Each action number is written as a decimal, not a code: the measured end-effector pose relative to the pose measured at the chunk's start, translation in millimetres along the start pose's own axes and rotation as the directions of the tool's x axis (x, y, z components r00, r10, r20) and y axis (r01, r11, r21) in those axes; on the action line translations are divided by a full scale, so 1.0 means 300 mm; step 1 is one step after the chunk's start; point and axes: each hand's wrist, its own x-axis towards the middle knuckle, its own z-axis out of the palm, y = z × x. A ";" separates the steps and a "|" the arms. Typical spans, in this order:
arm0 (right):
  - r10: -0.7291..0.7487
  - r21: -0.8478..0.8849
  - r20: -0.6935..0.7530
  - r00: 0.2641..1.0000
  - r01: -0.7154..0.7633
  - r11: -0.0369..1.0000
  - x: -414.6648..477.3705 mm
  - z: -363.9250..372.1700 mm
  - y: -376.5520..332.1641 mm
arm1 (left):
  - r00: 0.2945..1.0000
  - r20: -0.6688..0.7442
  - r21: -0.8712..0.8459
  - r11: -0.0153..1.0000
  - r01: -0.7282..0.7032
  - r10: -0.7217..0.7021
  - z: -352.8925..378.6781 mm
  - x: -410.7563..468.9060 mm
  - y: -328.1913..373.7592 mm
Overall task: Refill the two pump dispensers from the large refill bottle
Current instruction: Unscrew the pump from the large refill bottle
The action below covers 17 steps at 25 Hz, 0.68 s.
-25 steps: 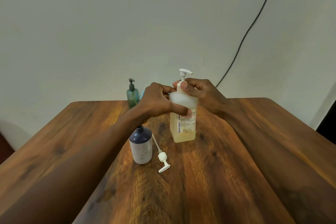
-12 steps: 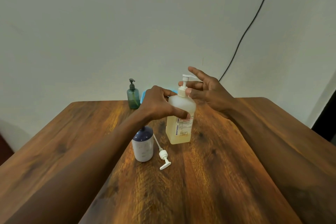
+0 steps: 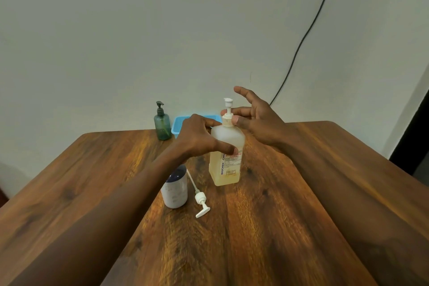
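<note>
wooden table (image 3: 325, 193): left hand (image 3: 197, 139) wraps the smooth, probably heavy refill bottle (image 3: 226, 169) at its shoulder; just above, right hand (image 3: 260, 123) pinches the pump collar (image 3: 227, 121), other fingers spread.

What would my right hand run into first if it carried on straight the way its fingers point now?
The white pump of the large refill bottle: the right hand points leftward, and its thumb and forefinger seem to pinch the pump's collar. Next in line would be the left hand gripping the bottle.
</note>
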 end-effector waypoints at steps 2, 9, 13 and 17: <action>-0.005 -0.065 -0.062 0.998 0.001 0.998 -0.008 0.005 0.005 | 1.000 -0.007 0.020 1.000 -0.005 0.005 0.018 0.005 0.002; -0.167 -0.387 -0.221 0.961 0.071 0.920 -0.006 -0.010 0.025 | 1.000 -0.007 0.049 0.999 -0.009 0.009 0.045 0.020 0.011; -0.065 -0.230 0.019 0.998 0.068 0.971 -0.001 -0.037 0.039 | 1.000 0.004 0.029 1.000 0.001 -0.001 0.058 0.027 0.004; -0.066 -0.391 -0.015 0.998 0.055 0.919 -0.008 -0.029 0.043 | 0.999 0.044 0.028 1.000 -0.002 0.001 0.079 0.021 0.010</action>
